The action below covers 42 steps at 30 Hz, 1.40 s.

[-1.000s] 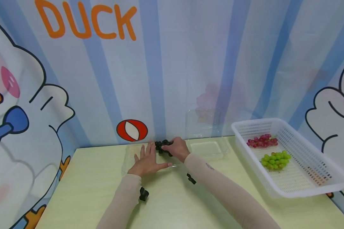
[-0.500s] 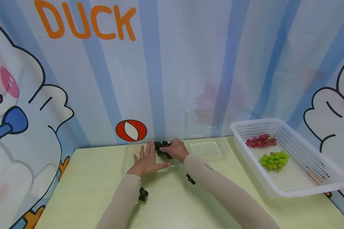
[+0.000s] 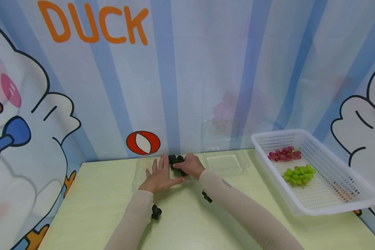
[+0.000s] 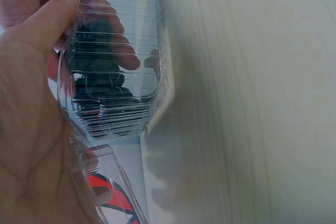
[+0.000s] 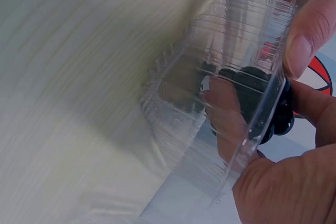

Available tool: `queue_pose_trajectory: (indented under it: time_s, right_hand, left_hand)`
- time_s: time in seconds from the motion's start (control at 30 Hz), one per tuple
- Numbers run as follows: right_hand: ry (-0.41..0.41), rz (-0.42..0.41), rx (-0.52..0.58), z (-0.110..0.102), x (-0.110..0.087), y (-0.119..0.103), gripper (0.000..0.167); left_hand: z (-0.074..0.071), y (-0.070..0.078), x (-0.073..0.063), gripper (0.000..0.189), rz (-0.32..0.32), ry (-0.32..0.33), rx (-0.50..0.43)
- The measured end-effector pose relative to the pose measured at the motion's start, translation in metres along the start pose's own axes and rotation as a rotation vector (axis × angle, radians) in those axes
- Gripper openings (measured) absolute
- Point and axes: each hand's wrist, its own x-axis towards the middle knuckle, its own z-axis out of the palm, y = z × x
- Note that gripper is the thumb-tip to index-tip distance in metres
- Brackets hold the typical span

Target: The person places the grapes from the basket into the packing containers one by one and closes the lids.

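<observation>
A bunch of black grapes [image 3: 176,159] sits in a clear plastic box [image 4: 118,121] near the back edge of the table. My right hand [image 3: 192,166] reaches into the box and pinches the bunch between thumb and fingers. In the right wrist view the grapes [image 5: 252,93] show partly through the clear wall. Fingers spread and straight, my left hand [image 3: 157,177] lies over the left part of the box, its thumb touching the front rim. A clear lid flap [image 4: 113,169] appears beyond the box in the left wrist view.
Right of my hands stands another clear box [image 3: 226,164], lid raised against the striped curtain [image 3: 187,86]. A white perforated basket [image 3: 331,208] at the right holds red grapes [image 3: 285,153] and green grapes [image 3: 300,174]. The pale table [image 3: 181,222] spreads in front.
My right hand has shifted slightly toward me and lower, and the black grapes within its grip have moved slightly. My left hand has stayed in place.
</observation>
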Motion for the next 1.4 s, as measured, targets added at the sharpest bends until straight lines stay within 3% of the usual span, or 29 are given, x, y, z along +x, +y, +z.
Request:
queue_pose_trajectory:
  time_s: [0.43,0.93,1.4]
  right_hand:
    - [0.002,-0.013,-0.006,0.004,-0.006,0.000,0.037]
    - [-0.019,-0.040,-0.002,0.004,-0.012,0.000,0.044]
    - [-0.069,-0.035,0.008,0.007,-0.011,0.002,0.038]
  left_hand:
    - [-0.001,0.000,-0.001,0.127,-0.005,0.001,-0.003]
    - [0.000,-0.001,0.000,0.130,-0.007,-0.003,-0.004]
    - [-0.001,-0.001,-0.001,0.128,0.005,0.003,-0.011]
